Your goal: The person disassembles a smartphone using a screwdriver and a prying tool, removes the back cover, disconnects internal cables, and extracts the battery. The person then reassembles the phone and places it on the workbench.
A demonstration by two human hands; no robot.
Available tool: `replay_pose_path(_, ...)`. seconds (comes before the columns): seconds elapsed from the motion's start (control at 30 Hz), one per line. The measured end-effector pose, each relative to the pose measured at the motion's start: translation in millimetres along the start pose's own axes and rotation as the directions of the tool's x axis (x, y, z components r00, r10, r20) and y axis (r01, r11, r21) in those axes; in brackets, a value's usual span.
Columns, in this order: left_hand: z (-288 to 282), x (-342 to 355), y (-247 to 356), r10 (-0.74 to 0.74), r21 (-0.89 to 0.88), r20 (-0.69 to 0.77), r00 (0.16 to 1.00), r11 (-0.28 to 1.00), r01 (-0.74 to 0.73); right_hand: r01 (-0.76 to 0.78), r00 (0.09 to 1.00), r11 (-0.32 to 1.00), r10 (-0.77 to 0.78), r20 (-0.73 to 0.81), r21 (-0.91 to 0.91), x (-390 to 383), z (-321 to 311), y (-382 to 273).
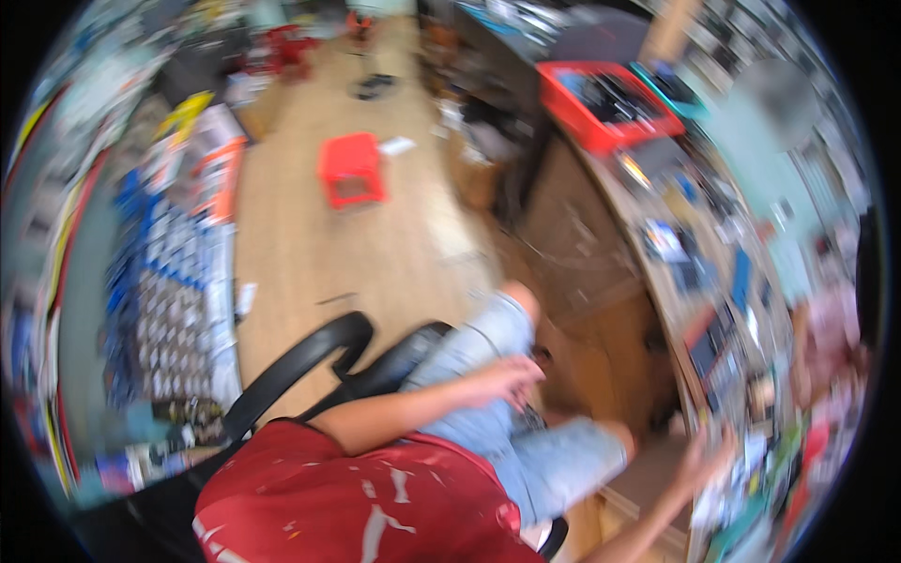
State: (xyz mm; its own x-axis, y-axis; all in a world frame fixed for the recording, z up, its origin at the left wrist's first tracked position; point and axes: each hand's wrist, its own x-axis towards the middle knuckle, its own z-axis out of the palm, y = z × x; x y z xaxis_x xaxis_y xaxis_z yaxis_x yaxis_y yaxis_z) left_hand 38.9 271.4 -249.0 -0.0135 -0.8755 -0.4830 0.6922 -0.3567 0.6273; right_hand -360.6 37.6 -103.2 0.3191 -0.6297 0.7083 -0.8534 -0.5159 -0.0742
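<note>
My left hand [511, 379] hangs over my thighs, above the light blue denim shorts [554, 464]. Its fingers are loosely bent and a little apart, and nothing shows in them. At the lower right, my right hand [704, 460] is at the near edge of the cluttered workbench [608, 178]. Motion smears its fingers, so whether they hold or touch anything there is unclear. Closest to that hand lie blurred small items on the bench top, among them a dark flat tray-like thing [713, 347].
I sit in a black armchair [300, 366]. A red plastic stool [353, 169] stands on the wooden floor ahead. A red bin [610, 108] of dark items sits at the bench's far end. Stacked blue-and-white packages [174, 310] line the left side, beside glass shelving.
</note>
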Motion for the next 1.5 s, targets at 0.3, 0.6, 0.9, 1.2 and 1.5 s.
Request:
replay_pose_path(0.3,7,-9,11,0.008,0.001,0.058,0.998,1.000,-0.008,-0.178,0.983,0.982,0.175,-0.057,-0.061,25,8,-56)
replay_pose_path(0.6,151,53,89,0.753,0.665,0.492,0.436,-0.002,-0.747,-0.197,0.977,0.979,0.193,-0.087,-0.043,16,20,-59)
replay_pose_path(0.9,209,135,139,0.746,0.692,0.616,0.254,-0.358,-0.626,-0.307,0.951,0.952,0.307,-0.031,0.001,32,27,-61)
replay_pose_path(1.2,224,185,164,0.703,0.649,0.679,0.213,-0.438,-0.622,-0.277,0.961,0.959,0.278,0.008,-0.063,71,50,-35)
replay_pose_path(1.5,244,221,189,0.649,0.696,0.694,0.313,-0.492,-0.523,-0.282,0.956,0.955,0.288,0.062,-0.095,106,78,-12)
